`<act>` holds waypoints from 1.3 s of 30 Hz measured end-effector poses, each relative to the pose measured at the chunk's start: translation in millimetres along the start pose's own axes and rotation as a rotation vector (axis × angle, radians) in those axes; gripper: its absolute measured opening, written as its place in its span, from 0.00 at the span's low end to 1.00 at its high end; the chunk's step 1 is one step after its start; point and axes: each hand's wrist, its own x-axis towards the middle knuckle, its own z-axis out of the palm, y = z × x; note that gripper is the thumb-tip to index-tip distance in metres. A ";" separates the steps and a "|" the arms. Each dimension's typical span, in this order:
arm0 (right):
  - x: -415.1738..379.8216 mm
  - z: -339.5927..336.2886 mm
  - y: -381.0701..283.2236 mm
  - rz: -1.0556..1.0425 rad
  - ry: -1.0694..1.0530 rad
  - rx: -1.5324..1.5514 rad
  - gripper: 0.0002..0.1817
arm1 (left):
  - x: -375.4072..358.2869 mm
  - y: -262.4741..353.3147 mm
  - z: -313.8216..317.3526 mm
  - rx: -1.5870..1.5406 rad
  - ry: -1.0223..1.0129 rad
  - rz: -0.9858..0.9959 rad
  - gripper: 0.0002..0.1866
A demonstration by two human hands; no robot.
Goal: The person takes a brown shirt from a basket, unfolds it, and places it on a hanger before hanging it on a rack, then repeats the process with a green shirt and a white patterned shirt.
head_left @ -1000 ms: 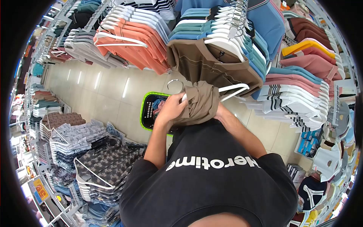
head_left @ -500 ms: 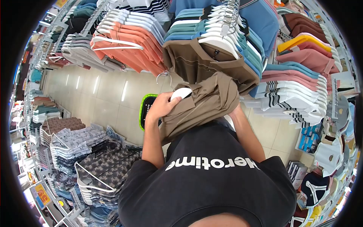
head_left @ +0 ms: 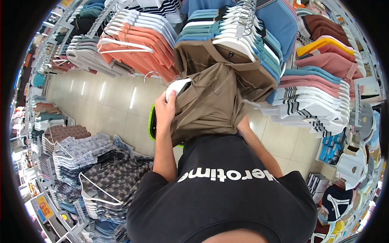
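Note:
My left hand (head_left: 165,110) is closed round the shoulder of a white hanger (head_left: 175,87), its thumb on top, with the metal hook standing out beyond. A brown shirt (head_left: 208,103) with a collar and buttoned front hangs partly on that hanger, the hanger's end poking out at the neck. At the shirt's right edge my right hand (head_left: 243,122) grips the bunched cloth; its fingers are mostly hidden by the fabric. Just beyond, another brown shirt (head_left: 247,73) hangs at the front of a rack row, touching or nearly touching the held one.
Orange shirts (head_left: 142,48) hang at upper left and striped white shirts (head_left: 310,103) at right. Folded-looking patterned garments (head_left: 117,174) on hangers fill the lower left. A green-rimmed black object (head_left: 152,121) is partly hidden behind the shirt, above the tiled floor (head_left: 117,109).
My left hand and the hanger have moved left and slightly up. The brown shirt has spread from a bunched bundle to a flatter drape, and my right hand has shifted left.

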 end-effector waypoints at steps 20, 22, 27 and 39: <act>25.6 -10.2 -182.7 -0.646 -0.316 -0.373 0.23 | -34.2 24.9 -91.2 0.326 -0.358 0.133 0.10; 16.7 6.8 -184.3 -0.565 -0.460 -0.348 0.29 | -37.4 28.6 -87.7 0.329 -0.420 0.221 0.10; 14.8 33.5 -158.6 -0.401 -0.646 -0.364 0.18 | -40.6 32.7 -73.4 0.252 -0.415 0.181 0.12; -14.3 -32.4 -201.1 -0.654 -0.444 -0.280 0.05 | -26.7 7.0 -41.8 0.225 -0.165 0.288 0.12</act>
